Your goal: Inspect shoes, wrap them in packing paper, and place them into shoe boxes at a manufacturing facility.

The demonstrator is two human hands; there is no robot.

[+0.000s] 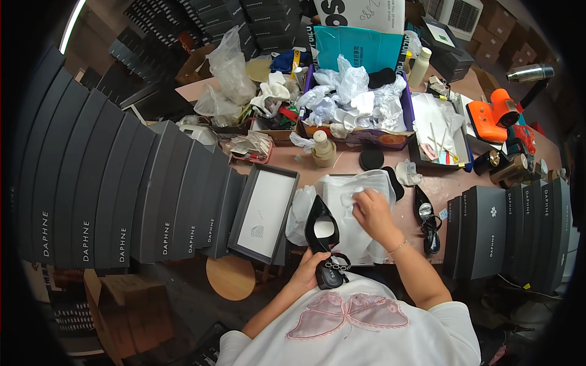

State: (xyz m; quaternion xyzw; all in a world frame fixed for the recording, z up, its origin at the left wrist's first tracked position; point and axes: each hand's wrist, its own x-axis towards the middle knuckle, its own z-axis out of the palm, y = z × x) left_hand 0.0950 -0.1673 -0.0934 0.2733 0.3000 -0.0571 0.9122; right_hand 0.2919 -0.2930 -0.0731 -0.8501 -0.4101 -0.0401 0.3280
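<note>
Black shoe [321, 229] gripped at its heel by left hand [309, 266]; right hand [372, 210] pinches white tissue paper [348, 207].

Workroom, cluttered. Pinkish-brown table [464, 177] runs ahead of the hands. Long leaning row of dark grey boxes [122, 183] far left of the hands; shorter row [506, 232] to their right. Round wooden stool [231, 277] below-left. Strip light [72, 24] glows at far upper left. White appliance [461, 15] stands beyond, upper right.
</note>
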